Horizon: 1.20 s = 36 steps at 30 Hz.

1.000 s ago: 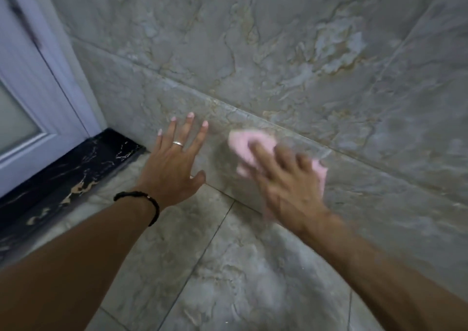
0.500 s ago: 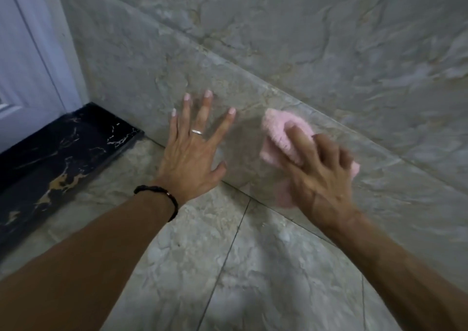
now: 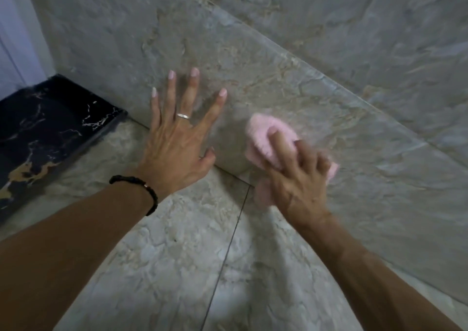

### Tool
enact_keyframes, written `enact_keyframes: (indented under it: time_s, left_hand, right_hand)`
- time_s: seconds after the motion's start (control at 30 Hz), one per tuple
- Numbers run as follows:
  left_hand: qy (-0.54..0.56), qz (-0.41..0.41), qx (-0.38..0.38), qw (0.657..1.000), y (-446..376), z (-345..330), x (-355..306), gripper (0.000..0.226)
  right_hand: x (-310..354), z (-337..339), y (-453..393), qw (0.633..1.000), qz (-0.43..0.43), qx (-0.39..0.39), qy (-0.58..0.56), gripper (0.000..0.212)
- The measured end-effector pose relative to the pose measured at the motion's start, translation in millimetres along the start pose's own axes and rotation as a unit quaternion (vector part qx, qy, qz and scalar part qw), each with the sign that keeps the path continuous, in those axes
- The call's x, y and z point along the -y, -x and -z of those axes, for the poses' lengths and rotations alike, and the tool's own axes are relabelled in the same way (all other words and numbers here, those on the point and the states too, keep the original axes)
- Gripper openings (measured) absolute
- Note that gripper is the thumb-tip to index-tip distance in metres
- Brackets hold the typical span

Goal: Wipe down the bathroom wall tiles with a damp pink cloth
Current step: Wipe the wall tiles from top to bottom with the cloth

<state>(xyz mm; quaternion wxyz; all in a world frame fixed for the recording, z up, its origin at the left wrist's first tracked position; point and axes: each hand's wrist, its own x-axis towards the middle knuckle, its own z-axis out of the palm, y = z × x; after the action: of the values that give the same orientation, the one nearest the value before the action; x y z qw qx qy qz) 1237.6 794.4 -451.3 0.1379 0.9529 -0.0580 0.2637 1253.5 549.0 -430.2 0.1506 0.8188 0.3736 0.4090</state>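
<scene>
One head-worn view looks forward and steeply down — close on the wall tiles [image 3: 253,77] where they meet the floor [image 3: 177,267]. No second view shares the scene.

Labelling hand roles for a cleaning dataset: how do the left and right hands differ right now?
The left hand lies flat with fingers spread on the wall tile, holding nothing; the right hand presses the pink cloth against it. The left is sharp, with a ring and wristband; the right is blurred and bare. Both are low on the wall.
</scene>
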Motion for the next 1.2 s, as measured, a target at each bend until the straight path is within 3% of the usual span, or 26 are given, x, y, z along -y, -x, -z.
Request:
enact_keyframes:
  time_s: [0.1,0.17,0.23,0.33,0.4,0.47,0.57,0.6,0.63,0.7,0.83,0.9,1.03,1.1,1.2]
  left_hand:
    - [-0.003,0.006,0.018,1.000,0,3,5,0.105]
    - [-0.009,0.007,0.028,1.000,1,8,7,0.105]
    - [-0.017,0.014,0.033,0.999,2,14,8,0.105]
    - [-0.015,0.024,0.034,0.999,4,24,13,0.105]
    - [-0.015,0.013,0.037,0.999,1,31,16,0.105]
    - [-0.023,0.009,0.049,0.998,-3,37,19,0.106]
    - [-0.030,0.034,0.076,0.996,-7,49,21,0.107]
    - [-0.032,0.044,0.087,0.995,-8,52,20,0.107]
    - [-0.036,0.052,0.093,0.994,-9,53,20,0.106]
    - [-0.026,0.062,0.092,0.994,-11,53,18,0.105]
    - [0.021,0.068,0.079,0.994,-14,46,18,0.107]
    - [0.038,0.071,0.079,0.994,-13,43,19,0.107]
    - [0.040,0.062,0.078,0.994,-13,45,21,0.108]
    - [0.041,0.065,0.082,0.994,-14,47,22,0.107]
    - [0.040,0.075,0.069,0.994,-12,47,24,0.105]
  right_hand:
    - [18,-15,23,0.985,0.119,0.124,0.003,0.048]
    - [13,-10,18,0.979,0.134,0.152,-0.005,0.049]
    - [1,7,-11,0.993,0.083,0.086,-0.018,0.041]
    - [-26,31,-59,0.996,-0.024,-0.079,0.014,0.018]
    - [-28,32,-76,0.987,-0.083,-0.135,0.026,0.030]
    - [-10,18,-72,0.992,-0.060,-0.111,0.032,0.041]
    - [30,-9,-27,0.983,0.153,0.094,0.026,0.041]
    - [31,-10,-20,0.978,0.165,0.127,0.022,0.039]
    - [27,-5,-22,0.982,0.142,0.128,0.012,0.043]
    - [12,17,-47,0.996,0.063,0.057,-0.005,0.051]
    - [-26,45,-101,0.994,-0.039,-0.100,0.019,0.034]
    - [-16,36,-95,0.996,-0.004,-0.079,0.040,0.034]
    - [6,22,-62,0.982,0.153,0.109,0.021,0.060]
    - [-5,34,-80,0.988,0.121,0.094,0.005,0.070]
    - [-22,53,-120,0.999,0.032,-0.034,0.023,0.038]
